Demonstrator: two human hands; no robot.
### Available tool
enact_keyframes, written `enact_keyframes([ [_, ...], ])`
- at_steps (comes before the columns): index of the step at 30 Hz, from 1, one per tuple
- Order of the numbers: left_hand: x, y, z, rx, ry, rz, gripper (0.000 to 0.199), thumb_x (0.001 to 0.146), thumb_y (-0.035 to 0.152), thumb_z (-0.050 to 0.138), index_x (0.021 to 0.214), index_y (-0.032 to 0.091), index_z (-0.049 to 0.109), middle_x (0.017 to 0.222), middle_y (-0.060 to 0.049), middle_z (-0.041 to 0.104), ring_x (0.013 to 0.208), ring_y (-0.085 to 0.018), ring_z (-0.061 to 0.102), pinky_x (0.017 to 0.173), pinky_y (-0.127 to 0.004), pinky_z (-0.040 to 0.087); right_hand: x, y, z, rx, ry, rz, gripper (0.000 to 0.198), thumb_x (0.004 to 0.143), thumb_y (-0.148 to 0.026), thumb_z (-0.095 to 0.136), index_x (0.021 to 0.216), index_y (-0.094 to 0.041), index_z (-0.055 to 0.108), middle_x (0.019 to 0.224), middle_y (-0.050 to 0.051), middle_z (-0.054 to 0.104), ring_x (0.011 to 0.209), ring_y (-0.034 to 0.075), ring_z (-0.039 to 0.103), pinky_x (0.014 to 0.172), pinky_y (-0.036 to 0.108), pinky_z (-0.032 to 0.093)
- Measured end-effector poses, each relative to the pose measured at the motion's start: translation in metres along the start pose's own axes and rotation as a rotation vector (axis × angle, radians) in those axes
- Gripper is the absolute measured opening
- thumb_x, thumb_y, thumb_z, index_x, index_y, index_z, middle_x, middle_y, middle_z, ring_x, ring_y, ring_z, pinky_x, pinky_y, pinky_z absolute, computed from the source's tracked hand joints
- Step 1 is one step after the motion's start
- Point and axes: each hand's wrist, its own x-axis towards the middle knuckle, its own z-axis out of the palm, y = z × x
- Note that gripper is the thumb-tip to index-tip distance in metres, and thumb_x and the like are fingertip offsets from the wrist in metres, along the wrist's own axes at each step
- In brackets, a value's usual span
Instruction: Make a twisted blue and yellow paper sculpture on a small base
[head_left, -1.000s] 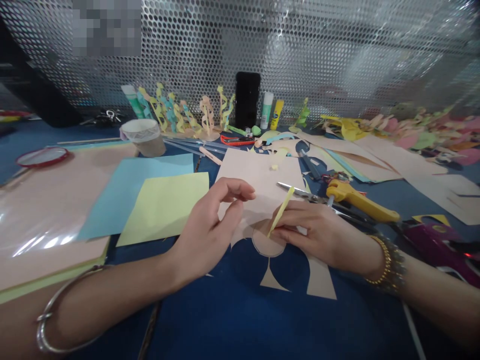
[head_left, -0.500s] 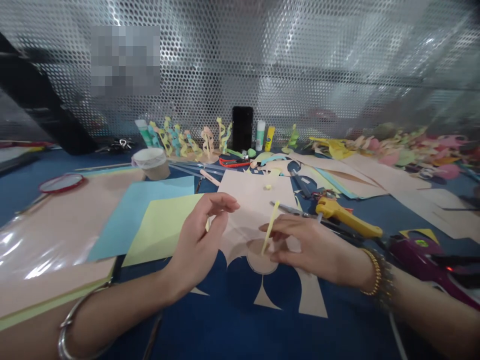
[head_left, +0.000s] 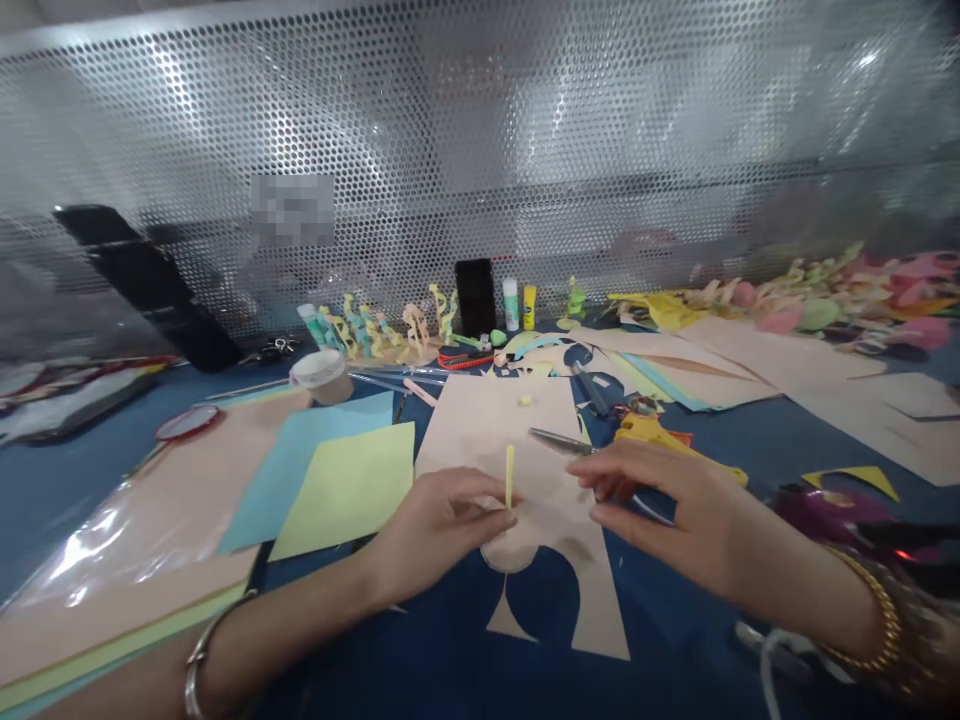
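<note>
A thin yellow paper strip (head_left: 510, 474) stands nearly upright, its lower end between the thumb and fingers of my left hand (head_left: 431, 525). Just below those fingertips is a small round pale-pink paper disc (head_left: 510, 552), partly covered by the hand. My right hand (head_left: 667, 495) holds nothing, its thumb and fingers apart. Beneath and beyond its fingers lie scissors (head_left: 562, 440), blades pointing left, with their handles hidden by the hand. A yellow-handled tool (head_left: 649, 430) sits just past the right hand. Both hands are over a cut pale-pink sheet (head_left: 502, 415).
On the left lie a yellow-green sheet (head_left: 352, 480), a blue sheet (head_left: 281, 475) and a tape roll (head_left: 321, 375). Small paper figures (head_left: 367, 330), a phone (head_left: 475, 298) and glue sticks (head_left: 511, 303) stand along the back. A purple device (head_left: 821, 515) is at right.
The yellow strip has passed from my right hand to my left, which moved right and closed on it. My right hand has drawn away to the right, towards the scissors. The view has shifted.
</note>
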Motion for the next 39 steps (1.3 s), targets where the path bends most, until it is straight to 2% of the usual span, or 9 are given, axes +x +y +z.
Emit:
enact_keyframes([
  [4, 0.0, -0.003, 0.002, 0.038, 0.062, 0.012, 0.015, 0.078, 0.028, 0.063, 0.089, 0.024, 0.073, 0.09, -0.001, 0.073, 0.085, -0.017, 0.066, 0.076, -0.024, 0.051, -0.008, 0.005, 0.006, 0.006, -0.023, 0.011, 0.023, 0.083, -0.025, 0.056, 0.105, -0.031, 0.061, 0.1, -0.001, 0.063, 0.084, 0.012, 0.059, 0.073, 0.024, 0.05],
  [10, -0.006, -0.006, 0.003, 0.109, 0.177, 0.028, 0.01, 0.075, 0.021, 0.066, 0.08, 0.024, 0.074, 0.083, 0.001, 0.075, 0.088, -0.017, 0.067, 0.076, -0.022, 0.053, -0.01, 0.009, 0.012, -0.035, -0.002, -0.044, 0.021, 0.083, -0.026, 0.057, 0.103, -0.033, 0.061, 0.102, -0.004, 0.065, 0.095, 0.016, 0.059, 0.083, 0.031, 0.047],
  [20, -0.006, -0.007, 0.006, 0.187, 0.181, 0.115, 0.012, 0.076, 0.022, 0.066, 0.083, 0.026, 0.074, 0.085, 0.002, 0.075, 0.087, -0.016, 0.068, 0.075, -0.021, 0.055, -0.009, 0.006, 0.01, -0.032, -0.002, -0.054, 0.019, 0.083, -0.028, 0.057, 0.102, -0.028, 0.063, 0.102, -0.003, 0.065, 0.089, 0.015, 0.06, 0.079, 0.029, 0.047],
  [31, -0.006, -0.007, 0.006, 0.224, 0.159, 0.091, 0.012, 0.078, 0.026, 0.064, 0.087, 0.025, 0.073, 0.091, 0.0, 0.074, 0.09, -0.02, 0.067, 0.082, -0.03, 0.055, -0.008, 0.007, 0.009, -0.022, 0.007, -0.07, 0.019, 0.083, -0.028, 0.057, 0.101, -0.025, 0.064, 0.098, 0.0, 0.066, 0.084, 0.016, 0.061, 0.075, 0.029, 0.047],
  [39, -0.008, -0.001, 0.007, 0.072, 0.138, -0.047, 0.026, 0.072, 0.025, 0.07, 0.098, 0.021, 0.07, 0.104, -0.002, 0.072, 0.1, -0.021, 0.065, 0.086, -0.029, 0.055, -0.007, 0.009, 0.009, -0.032, 0.0, -0.043, 0.022, 0.082, -0.027, 0.057, 0.103, -0.03, 0.063, 0.099, -0.002, 0.066, 0.085, 0.015, 0.061, 0.075, 0.028, 0.049],
])
